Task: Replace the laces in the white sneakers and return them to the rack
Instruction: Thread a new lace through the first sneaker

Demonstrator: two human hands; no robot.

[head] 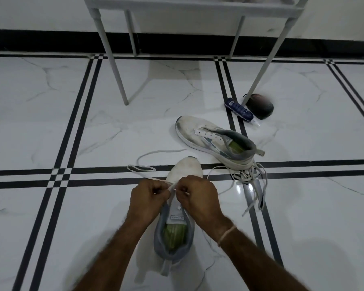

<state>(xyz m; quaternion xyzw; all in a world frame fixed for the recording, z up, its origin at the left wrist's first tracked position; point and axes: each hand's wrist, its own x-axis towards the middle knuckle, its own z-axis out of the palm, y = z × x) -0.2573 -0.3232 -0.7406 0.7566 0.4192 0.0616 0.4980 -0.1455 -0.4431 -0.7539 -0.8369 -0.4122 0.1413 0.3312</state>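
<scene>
A white sneaker (182,206) with a grey collar and green insole stands on the floor right in front of me, toe pointing away. My left hand (147,198) and my right hand (198,196) meet over its eyelets, each pinching the white lace (149,157). The lace trails off to the left in a loop on the tiles, and its other end runs right from the toe. A second white sneaker (210,136) lies further right with no lace in it. Beside its heel is a heap of loose grey laces (254,179).
The grey metal rack (111,57) stands at the back on thin legs, against the wall. Near its right front leg lie a dark blue bottle (239,109) and a dark round object (261,106). White marble tiles with black stripes spread all around.
</scene>
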